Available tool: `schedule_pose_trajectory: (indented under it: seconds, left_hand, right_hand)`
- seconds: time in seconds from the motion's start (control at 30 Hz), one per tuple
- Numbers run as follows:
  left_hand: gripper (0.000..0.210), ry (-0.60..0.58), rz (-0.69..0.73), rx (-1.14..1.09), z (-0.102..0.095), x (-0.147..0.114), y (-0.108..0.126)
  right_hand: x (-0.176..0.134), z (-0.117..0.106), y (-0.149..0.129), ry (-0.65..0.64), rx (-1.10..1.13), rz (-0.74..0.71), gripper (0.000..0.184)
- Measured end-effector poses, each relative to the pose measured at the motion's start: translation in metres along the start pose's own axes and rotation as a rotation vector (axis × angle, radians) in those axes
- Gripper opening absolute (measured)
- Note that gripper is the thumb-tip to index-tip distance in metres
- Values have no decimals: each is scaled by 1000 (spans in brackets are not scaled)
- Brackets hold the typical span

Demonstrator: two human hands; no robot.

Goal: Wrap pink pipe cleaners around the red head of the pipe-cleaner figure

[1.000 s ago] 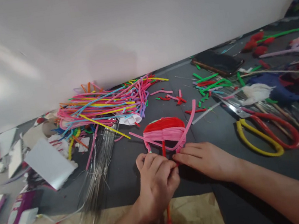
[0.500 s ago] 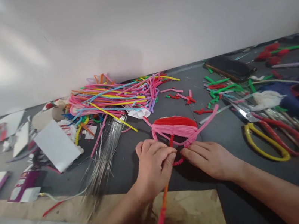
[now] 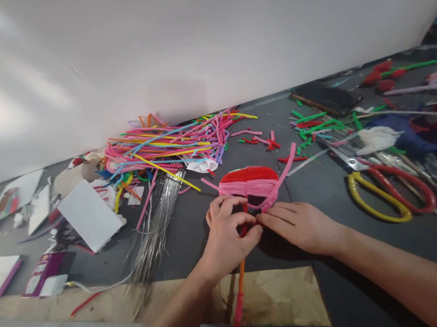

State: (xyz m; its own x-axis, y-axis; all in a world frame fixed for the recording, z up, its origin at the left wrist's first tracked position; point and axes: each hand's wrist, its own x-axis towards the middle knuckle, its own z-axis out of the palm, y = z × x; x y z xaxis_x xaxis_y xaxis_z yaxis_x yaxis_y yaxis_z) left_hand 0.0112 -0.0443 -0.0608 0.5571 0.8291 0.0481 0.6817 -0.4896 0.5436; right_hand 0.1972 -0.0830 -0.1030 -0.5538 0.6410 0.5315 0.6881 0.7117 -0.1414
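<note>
A rounded piece of pipe cleaners, red (image 3: 251,173) along its far side and pink (image 3: 247,187) in rows nearer me, lies on the dark table. A loose pink pipe cleaner (image 3: 289,160) loops along its near edge, one end sticking up at the right. My left hand (image 3: 229,231) curls its thumb and fingers about a red-orange pipe cleaner (image 3: 242,278), which trails down toward my lap. Fingers of my right hand (image 3: 305,226) press on the pink pipe cleaner at the piece's near right. The fingertips almost meet, partly hiding the joint.
A heap of colourful pipe cleaners (image 3: 165,144) and a bundle of thin wires (image 3: 156,226) lie left of the piece. Scissors with yellow and red handles (image 3: 396,188) rest at right, below a phone (image 3: 326,98). Green offcuts (image 3: 320,125) lie nearby. A pale wall (image 3: 199,39) stands behind.
The left thumb and fingers have bent into a wider curl. At the piece's left, a pink pipe cleaner end now points outward. My right hand has shifted slightly left.
</note>
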Motion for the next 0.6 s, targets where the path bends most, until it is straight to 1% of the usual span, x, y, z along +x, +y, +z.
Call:
schedule_pose_trajectory:
  seconds: [0.1, 0.27, 0.43, 0.5, 0.6]
  left_hand:
    - [7, 41, 12, 13, 2, 1, 0]
    - [8, 74, 16, 35, 5, 1, 1]
    - [6, 54, -23, 23, 6, 1, 1]
    - [5, 72, -9, 42, 7, 1, 2]
    - [5, 131, 49, 104, 8, 0, 3]
  right_hand:
    - [-2, 4, 3, 6, 62, 36, 25]
    - [-6, 8, 10, 58, 131, 151, 25]
    - [-4, 7, 13, 53, 136, 132, 22]
    - [-4, 7, 13, 42, 119, 123, 22]
    - [-4, 6, 12, 27, 99, 126, 23]
